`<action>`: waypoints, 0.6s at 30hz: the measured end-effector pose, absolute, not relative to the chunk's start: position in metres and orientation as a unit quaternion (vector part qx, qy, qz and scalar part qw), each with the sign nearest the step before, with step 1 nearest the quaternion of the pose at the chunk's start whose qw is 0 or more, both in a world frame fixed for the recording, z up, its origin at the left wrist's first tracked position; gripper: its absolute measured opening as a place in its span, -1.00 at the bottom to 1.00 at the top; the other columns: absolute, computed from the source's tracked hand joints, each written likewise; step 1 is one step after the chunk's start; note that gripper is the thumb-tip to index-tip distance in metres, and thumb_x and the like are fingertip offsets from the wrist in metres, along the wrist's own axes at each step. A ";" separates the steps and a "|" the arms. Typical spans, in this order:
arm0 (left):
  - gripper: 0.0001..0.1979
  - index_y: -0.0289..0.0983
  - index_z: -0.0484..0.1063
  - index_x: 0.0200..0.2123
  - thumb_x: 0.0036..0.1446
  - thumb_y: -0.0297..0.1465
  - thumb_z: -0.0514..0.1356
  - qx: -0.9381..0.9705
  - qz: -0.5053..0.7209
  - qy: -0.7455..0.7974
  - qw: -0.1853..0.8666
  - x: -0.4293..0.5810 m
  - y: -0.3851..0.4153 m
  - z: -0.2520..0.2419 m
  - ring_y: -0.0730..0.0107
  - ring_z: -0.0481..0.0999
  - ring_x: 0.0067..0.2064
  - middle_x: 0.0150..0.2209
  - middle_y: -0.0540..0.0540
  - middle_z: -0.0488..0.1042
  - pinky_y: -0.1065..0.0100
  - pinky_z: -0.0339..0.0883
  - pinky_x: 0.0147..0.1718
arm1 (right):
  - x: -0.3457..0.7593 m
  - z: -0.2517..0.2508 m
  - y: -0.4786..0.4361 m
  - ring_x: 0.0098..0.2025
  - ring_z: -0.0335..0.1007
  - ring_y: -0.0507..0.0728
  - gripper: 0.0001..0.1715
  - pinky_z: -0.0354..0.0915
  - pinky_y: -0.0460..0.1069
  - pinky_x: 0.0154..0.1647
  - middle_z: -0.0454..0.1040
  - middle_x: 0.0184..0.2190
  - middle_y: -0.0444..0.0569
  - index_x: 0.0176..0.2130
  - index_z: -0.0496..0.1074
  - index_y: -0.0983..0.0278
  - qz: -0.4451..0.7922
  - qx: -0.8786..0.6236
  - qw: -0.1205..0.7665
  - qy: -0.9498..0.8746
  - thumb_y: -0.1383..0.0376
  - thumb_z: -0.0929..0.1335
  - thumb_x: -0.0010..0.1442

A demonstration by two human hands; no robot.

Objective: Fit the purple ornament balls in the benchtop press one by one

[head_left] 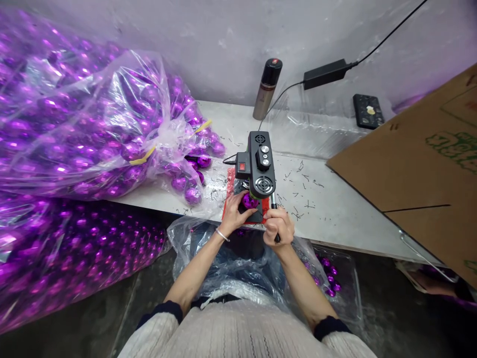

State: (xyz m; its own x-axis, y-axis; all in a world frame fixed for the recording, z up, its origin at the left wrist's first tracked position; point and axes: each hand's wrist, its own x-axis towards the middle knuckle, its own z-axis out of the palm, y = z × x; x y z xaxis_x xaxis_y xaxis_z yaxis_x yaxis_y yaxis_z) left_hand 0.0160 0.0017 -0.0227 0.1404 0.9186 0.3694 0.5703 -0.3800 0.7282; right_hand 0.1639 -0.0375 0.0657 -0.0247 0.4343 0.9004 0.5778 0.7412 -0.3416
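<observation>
Purple ball (249, 201) held under the small black press (261, 166) at the table's (335, 209) near edge.
On the red base the left hand (235, 215) cups it, fingers curled round; the right hand (278, 227) is fisted on the lever handle (275, 206). Sacks of purple balls (74, 114) lie full alongside, and only a few loose balls (330, 281) show in clear plastic below, so I'd judge most is left.
</observation>
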 end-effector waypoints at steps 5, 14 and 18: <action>-0.36 -0.21 0.41 0.22 0.16 -0.08 0.40 0.726 0.407 0.512 0.211 0.015 0.001 -0.023 -0.01 0.58 0.16 0.09 -0.26 0.60 -0.05 0.36 0.22 | 0.164 0.060 -0.036 -0.43 0.33 0.09 -0.74 0.25 0.05 -0.37 0.46 -0.42 -0.08 -0.32 0.34 0.18 -0.057 -0.348 0.609 -0.710 0.33 0.19 0.41; -0.36 -0.22 0.41 0.21 0.15 -0.09 0.42 0.724 0.411 0.513 0.211 0.015 0.001 -0.023 0.00 0.60 0.11 0.06 -0.26 0.62 -0.06 0.39 0.20 | 0.166 0.044 -0.031 -0.43 0.31 0.07 -0.73 0.28 0.03 -0.34 0.44 -0.42 -0.10 -0.33 0.32 0.17 -0.082 -0.332 0.578 -0.741 0.32 0.18 0.42; -0.34 -0.21 0.42 0.21 0.12 -0.08 0.44 0.723 0.405 0.516 0.218 0.015 0.002 -0.023 -0.01 0.61 0.11 0.06 -0.25 0.62 -0.07 0.41 0.19 | 0.167 0.058 -0.034 -0.47 0.30 0.06 -0.68 0.28 0.02 -0.38 0.44 -0.46 -0.12 -0.38 0.30 0.16 -0.071 -0.348 0.589 -0.726 0.31 0.17 0.43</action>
